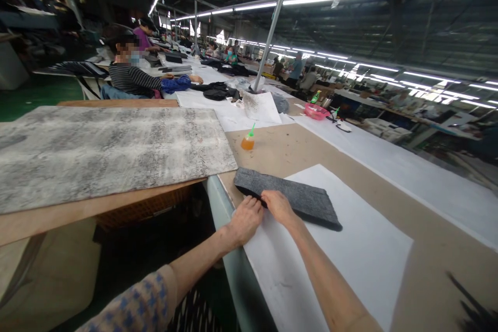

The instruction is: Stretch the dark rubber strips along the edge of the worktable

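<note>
A long dark grey folded fabric piece point(295, 195) lies slantwise on a white paper sheet point(350, 249), its far-left end reaching over the brown table surface. At its near edge, my left hand point(248, 218) has its fingers curled onto the black underside. Right beside it, my right hand point(278, 206) pinches the same edge, thumb and fingers closed. The two hands' fingertips almost meet there. Exactly what lies under the fingertips is hidden.
A small bottle of orange liquid with a green spout point(248, 140) stands beyond the fabric. On the left is a grey mottled board point(116, 150). A pink basket point(316, 111) sits farther back. A co-worker in a striped top point(130, 79) sits at the far left table.
</note>
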{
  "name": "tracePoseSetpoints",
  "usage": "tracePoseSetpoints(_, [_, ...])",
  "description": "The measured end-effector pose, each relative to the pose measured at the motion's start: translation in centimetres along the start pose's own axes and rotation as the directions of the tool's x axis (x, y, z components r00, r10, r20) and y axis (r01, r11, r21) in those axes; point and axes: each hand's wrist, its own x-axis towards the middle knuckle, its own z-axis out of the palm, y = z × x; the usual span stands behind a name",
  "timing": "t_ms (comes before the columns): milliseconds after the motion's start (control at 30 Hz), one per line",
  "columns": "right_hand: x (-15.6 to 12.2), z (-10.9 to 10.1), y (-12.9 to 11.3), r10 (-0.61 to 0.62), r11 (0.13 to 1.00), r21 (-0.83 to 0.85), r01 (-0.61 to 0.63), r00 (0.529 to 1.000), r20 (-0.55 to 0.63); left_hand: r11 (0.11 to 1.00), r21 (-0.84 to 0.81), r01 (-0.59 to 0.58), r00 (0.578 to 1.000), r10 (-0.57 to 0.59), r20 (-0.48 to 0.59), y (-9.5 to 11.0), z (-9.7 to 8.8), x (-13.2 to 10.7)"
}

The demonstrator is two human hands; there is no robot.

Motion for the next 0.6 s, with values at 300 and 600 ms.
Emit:
tracePoseSetpoints(300, [0.3, 0.4, -0.2, 0.103, 0.976, 0.199, -0.091, 0.994, -0.048, 0.976, 0.08, 0.203, 0.978, -0.206, 0.039, 0.6, 1.1, 0.8])
tracePoseSetpoints(600, [-0.9, -0.4, 5.4, 0.412, 0.53, 0.836, -0.138, 0.905, -0.112, 0.97, 0.163, 0.181, 0.971, -0.202, 0.128, 1.4, 0.6, 1.4])
